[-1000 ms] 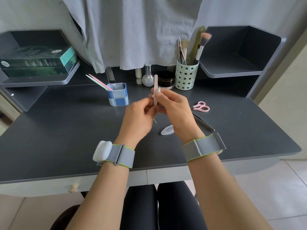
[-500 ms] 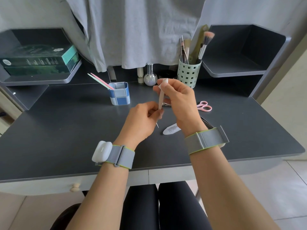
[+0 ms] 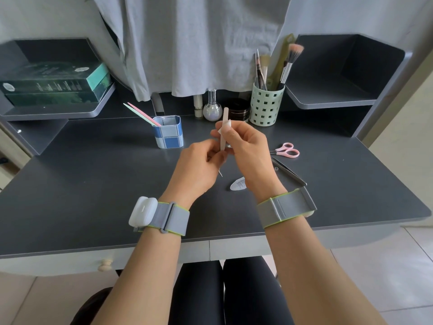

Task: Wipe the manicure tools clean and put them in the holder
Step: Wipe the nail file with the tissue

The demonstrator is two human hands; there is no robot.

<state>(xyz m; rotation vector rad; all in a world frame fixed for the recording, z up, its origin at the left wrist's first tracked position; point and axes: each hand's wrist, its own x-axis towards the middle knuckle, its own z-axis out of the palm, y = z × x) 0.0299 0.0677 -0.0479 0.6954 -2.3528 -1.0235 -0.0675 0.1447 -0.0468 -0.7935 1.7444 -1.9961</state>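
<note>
1. Blue-and-white checked square holder (image 3: 168,132) sits at the back left of your bench (image 3: 93,184); two thin sticks, one pink (image 3: 143,113) and one mint (image 3: 137,114), lean out of it to the left.
2. Pale green round cup (image 3: 266,105) with square cut-outs stands at the back right, packed with makeup brushes (image 3: 287,66), bristles up.
3. Your left hand (image 3: 199,167) is curled around the lower end of a slim pale manicure tool (image 3: 223,134); its metal tip (image 3: 220,173) pokes out below the hand.
4. Your right hand (image 3: 246,151) pinches a small white wipe (image 3: 225,127) against the tool's upper shaft. The tool is upright, held above the bench middle, not in the holder.
5. Pink-handled scissors (image 3: 287,150) lie on the bench to the right of your hands; metal tweezers (image 3: 289,172) lie just nearer you, and a white oval piece (image 3: 237,184) lies beside your right wrist.
6. At the back: a round iridescent bottle (image 3: 212,109), a slim tube (image 3: 198,105), a dark jar (image 3: 239,109).
7. The bench is matte dark grey with a paler edge and a knobbed drawer (image 3: 105,265). A green box (image 3: 54,83) lies on the left shelf (image 3: 58,112); grey cloth (image 3: 187,43) hangs behind. Grey bands on both wrists; tiled floor.
</note>
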